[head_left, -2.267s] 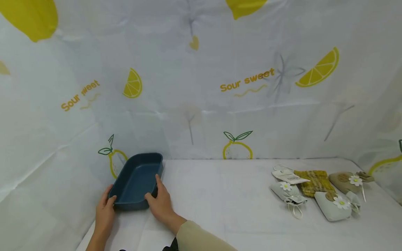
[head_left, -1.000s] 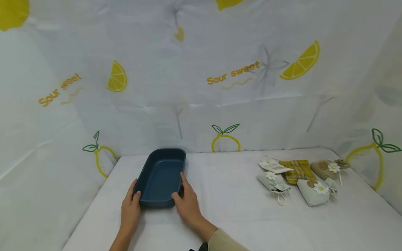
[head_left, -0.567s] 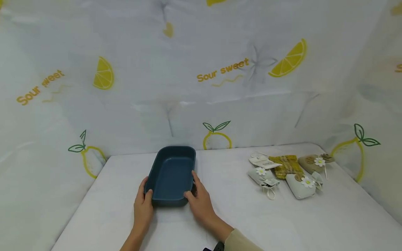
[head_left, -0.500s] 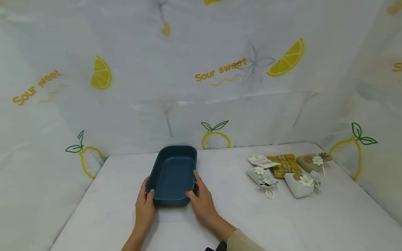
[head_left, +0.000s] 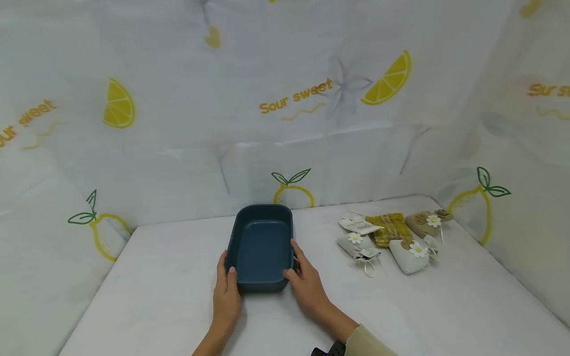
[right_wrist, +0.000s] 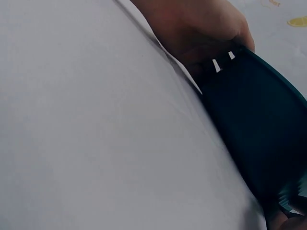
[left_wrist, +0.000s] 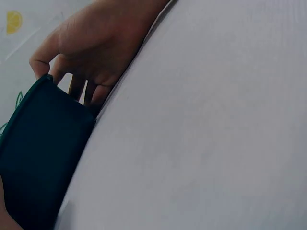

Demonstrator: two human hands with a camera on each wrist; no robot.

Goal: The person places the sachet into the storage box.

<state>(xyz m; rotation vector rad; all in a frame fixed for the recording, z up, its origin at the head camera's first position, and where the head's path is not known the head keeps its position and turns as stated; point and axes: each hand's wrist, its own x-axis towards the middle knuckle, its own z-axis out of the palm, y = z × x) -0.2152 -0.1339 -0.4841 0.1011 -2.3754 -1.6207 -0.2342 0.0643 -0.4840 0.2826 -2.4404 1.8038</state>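
A dark teal, rectangular baking dish (head_left: 262,252) with rounded corners and raised walls is near the middle of the table in the head view, its inside bare. At its near left corner my left hand (head_left: 226,296) grips the wall, thumb at the rim. My right hand (head_left: 308,287) grips the near right side the same way. The left wrist view has the left hand (left_wrist: 96,43) on one end of the dish (left_wrist: 43,153), fingers partly hidden behind it. The right hand (right_wrist: 201,28) holds the dish (right_wrist: 259,120) in the right wrist view. Whether its base touches the cloth, I cannot tell.
Right of the dish lie several small drawstring pouches: a grey-green one (head_left: 356,245), a pale one with a daisy (head_left: 407,257), a brown one (head_left: 418,225) and a mustard cloth one (head_left: 389,230). A white flat pouch (head_left: 358,226) touches them. Lemon-print sheeting (head_left: 187,173) walls the white-covered table (head_left: 156,296).
Both hands have carried or slid the dish rightward from the table's left side to around its middle, keeping their grip. The head view has turned right. The pouches have stayed put.
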